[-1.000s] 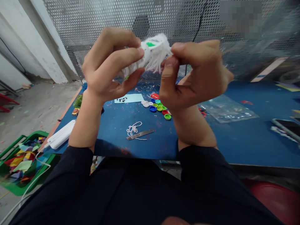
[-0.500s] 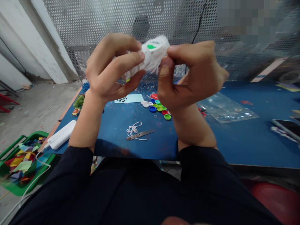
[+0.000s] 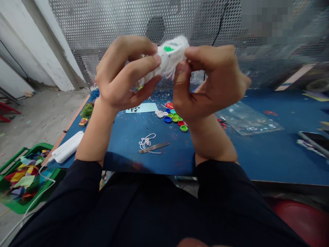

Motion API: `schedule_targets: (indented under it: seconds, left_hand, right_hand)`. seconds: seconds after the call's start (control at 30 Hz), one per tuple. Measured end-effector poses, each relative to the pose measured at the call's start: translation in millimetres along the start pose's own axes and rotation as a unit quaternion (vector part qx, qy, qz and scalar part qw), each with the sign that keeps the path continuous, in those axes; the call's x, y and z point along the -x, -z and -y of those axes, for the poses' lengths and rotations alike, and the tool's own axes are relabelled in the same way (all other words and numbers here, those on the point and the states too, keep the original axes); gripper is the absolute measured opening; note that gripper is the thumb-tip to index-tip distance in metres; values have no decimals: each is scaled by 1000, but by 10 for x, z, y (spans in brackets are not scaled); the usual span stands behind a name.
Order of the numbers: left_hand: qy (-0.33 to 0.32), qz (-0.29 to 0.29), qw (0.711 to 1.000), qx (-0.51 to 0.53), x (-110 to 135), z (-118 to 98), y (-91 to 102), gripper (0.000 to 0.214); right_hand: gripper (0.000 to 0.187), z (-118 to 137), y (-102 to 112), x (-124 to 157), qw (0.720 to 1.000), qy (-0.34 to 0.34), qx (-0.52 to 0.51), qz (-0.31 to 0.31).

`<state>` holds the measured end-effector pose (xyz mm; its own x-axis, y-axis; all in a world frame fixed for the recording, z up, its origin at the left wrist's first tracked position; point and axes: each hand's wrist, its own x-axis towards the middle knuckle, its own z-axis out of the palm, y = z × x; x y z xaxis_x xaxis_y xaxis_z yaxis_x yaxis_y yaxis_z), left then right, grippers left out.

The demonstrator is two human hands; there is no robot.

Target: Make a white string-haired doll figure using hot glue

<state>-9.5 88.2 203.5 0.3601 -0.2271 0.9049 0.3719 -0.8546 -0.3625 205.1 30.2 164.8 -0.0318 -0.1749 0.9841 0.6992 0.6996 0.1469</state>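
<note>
Raised above the table is a bundle of white yarn (image 3: 172, 61), fuzzy and elongated, with a smooth white round piece on it that bears a green mark and small dark print. My left hand (image 3: 125, 70) is closed around its left part, fingers over the top and thumb below. Thumb and forefinger of my right hand (image 3: 209, 77) pinch the bundle's right end. Below on the table lie a flat metal strip (image 3: 153, 147) and a loose tangle of thin white cord (image 3: 145, 141).
Several coloured bottle caps (image 3: 175, 118), a light blue card (image 3: 149, 107) with black bits and a clear plastic bag (image 3: 246, 118) lie on the blue table (image 3: 257, 154). A white power strip (image 3: 69, 147), green yarn (image 3: 86, 110) and a phone (image 3: 315, 139) sit nearer the sides. A green basket (image 3: 17, 204) holds paper scraps.
The yarn bundle and my left hand have shifted slightly to the right. My right hand keeps its pinch in nearly the same spot. Things on the table have not moved.
</note>
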Motion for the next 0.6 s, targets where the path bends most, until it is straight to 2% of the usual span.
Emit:
schedule_targets:
  seconds: [0.07, 0.17, 0.23, 0.33, 0.37, 0.4, 0.47, 0.6]
  left_hand:
    - [-62, -49, 997, 5, -43, -52, 14, 27]
    - [-109, -82, 991, -7, -75, -112, 42, 25]
    - [-79, -58, 995, 11, -65, -135, 64, 24]
    - [54, 34, 998, 28, -22, -141, 91, 41]
    - [82, 48, 995, 20, -9, -134, 93, 48]
    - [91, 49, 995, 10, 2, -124, 92, 51]
    - [67, 21, 998, 3, 9, -95, 78, 47]
    - [34, -11, 999, 23, -14, -45, 45, 47]
  right_hand:
    - [18, 22, 3, -21, 1000, 6, -11, -2]
    - [23, 27, 9, -41, 999, 17, -33, 0]
    - [22, 19, 12, -47, 999, 24, -32, 0]
    - [18, 28, 18, -56, 1000, 23, -12, 3]
    - [18, 40, 20, -60, 1000, 17, -10, 5]
    - [18, 54, 20, -63, 1000, 7, -17, 7]
    - [19, 78, 17, -60, 999, -19, -50, 9]
    - [37, 11, 6, 5, 988, -112, -97, 53]
